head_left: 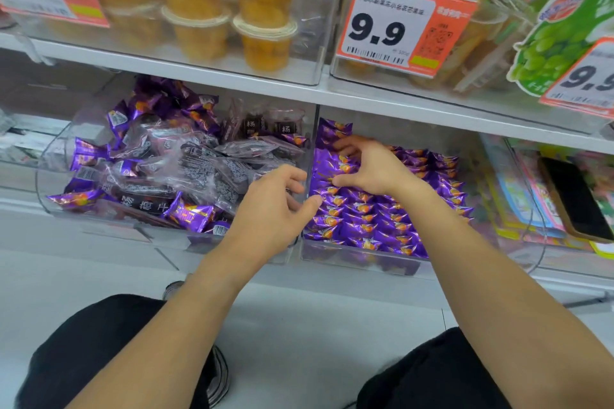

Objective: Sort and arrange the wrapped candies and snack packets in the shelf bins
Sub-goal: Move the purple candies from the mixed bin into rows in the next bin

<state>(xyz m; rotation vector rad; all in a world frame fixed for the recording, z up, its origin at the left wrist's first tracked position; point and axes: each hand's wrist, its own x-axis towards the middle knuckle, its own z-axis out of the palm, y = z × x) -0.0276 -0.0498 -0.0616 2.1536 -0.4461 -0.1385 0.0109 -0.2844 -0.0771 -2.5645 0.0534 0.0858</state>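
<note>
We looked down from the person's head at a lower shop shelf holding two clear bins side by side in the middle of the frame.

The left bin (66, 156) was a jumble: purple wrapped candies (191, 214) lay mixed among clear snack packets (199, 169) with dark print, pointing every way.

The right bin (358, 259) held only purple candies, the sorted rows (382, 209), packed tight, each wrapper's long axis running roughly left to right across the frame.

The left hand (275, 206) hovered at the centre of the frame, over the wall where the two bins met. Its fingers were loosely curled and parted, and we could see nothing held in that grip. The right hand (368, 166) sat just above and to the right of it, over the back of the sorted rows, fingers spread and arched with the tips touching the wrappers, pinching nothing.

The stray purple candies lay to the left of both hands, and the nearest ones were below and left of the left hand, at the front of the mixed bin. We judged the left hand the nearer one to lift them, then carry them rightward across the dividing wall.

Above, the upper shelf carried clear fruit cups (262, 10) and an orange price tag (403, 25).
</note>
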